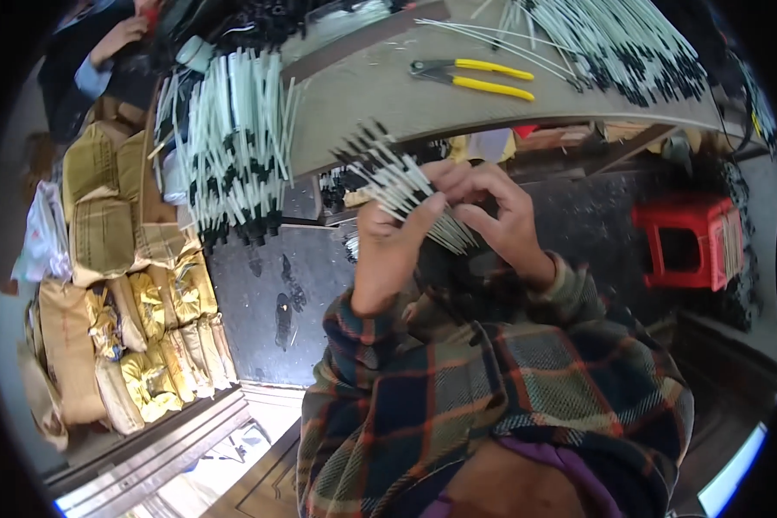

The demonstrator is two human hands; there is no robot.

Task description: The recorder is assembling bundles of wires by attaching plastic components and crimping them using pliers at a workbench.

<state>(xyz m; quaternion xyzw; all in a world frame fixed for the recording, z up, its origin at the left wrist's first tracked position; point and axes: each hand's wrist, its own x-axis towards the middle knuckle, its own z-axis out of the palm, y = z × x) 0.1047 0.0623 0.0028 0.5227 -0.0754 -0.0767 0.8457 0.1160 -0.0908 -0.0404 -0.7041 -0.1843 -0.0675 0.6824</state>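
Note:
A bundle of thin white rods (pixel 399 180) with black ends is gripped in my left hand (pixel 387 231), its fingers and thumb closed round the rods' middle. The bundle slants, with the black ends up to the left and the plain white ends down to the right. Close beside it, my right hand (pixel 502 207) is curled, thumb and fingers drawn together near the left fingertips. What the right fingers hold, if anything, is hidden. Both hands are in front of the table's near edge.
Yellow-handled pliers (pixel 483 78) lie on the table (pixel 363 95). Rod piles stand at its left (pixel 237 142) and far right (pixel 622 47). Brown paper packages (pixel 104 233) are stacked at left; a red stool (pixel 686 237) stands right. Another person's hand (pixel 123 36) shows at upper left.

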